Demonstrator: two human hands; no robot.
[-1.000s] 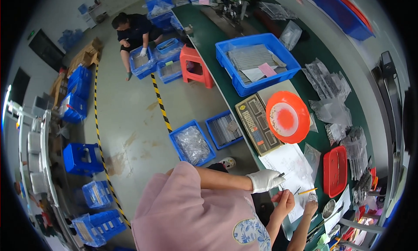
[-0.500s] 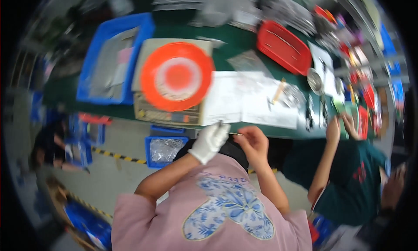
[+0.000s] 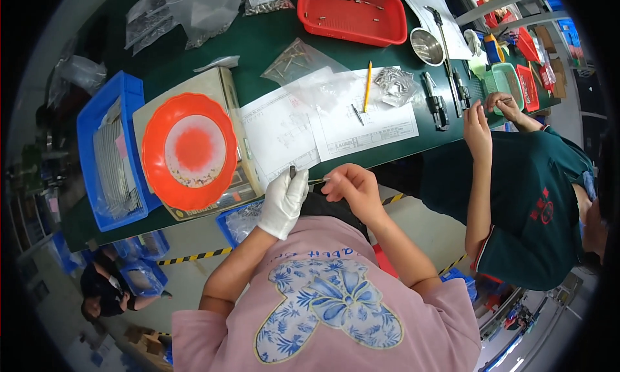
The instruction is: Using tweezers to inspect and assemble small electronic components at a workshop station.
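Note:
My left hand (image 3: pixel 284 201), in a white glove, is closed on a small dark cylindrical piece (image 3: pixel 292 172) whose end pokes up above the fingers. Bare and curled, my right hand (image 3: pixel 354 190) pinches a thin, yellowish rod-like piece (image 3: pixel 316 180) that spans the gap toward the glove. Both hands are just off the table's front edge, in front of my body. Whether the rod touches the dark piece is hidden by the glove. Printed drawing sheets (image 3: pixel 281 136) lie just beyond the hands.
An orange-red plate (image 3: pixel 223 136) sits on a scale (image 3: pixel 152 107) beside a blue bin (image 3: pixel 106 227). Further right are a yellow pencil (image 3: pixel 368 88), a bag of small metal parts (image 3: pixel 395 86), a red tray (image 3: pixel 352 33) and a steel bowl (image 3: pixel 427 47). A co-worker (image 3: pixel 523 204) works at my right.
My view has turned and tilted, so the table's things appear shifted and rotated. Both hands keep close together with the same small pieces in them.

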